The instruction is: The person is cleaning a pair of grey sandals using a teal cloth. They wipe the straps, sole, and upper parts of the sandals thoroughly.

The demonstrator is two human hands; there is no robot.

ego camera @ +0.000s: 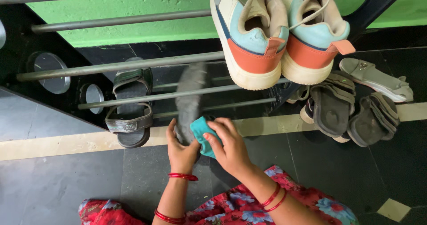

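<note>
Head view:
Left hand: fingers wrapped round the heel end of a dark grey sandal, blurred, held sole-up before the metal-bar shoe rack.
Right hand: pinching a small teal cloth pressed against the sandal's heel.
Nearby: pale blue and orange sneakers on the upper bars; grey strapped sandal at left.

I hold a dark grey sandal upright by its heel end, toe pointing up toward the rack bars, its sole facing me and blurred. Against its lower part I press a small teal cloth, bunched and folded, just beside the heel, above the dark tiled floor.
</note>
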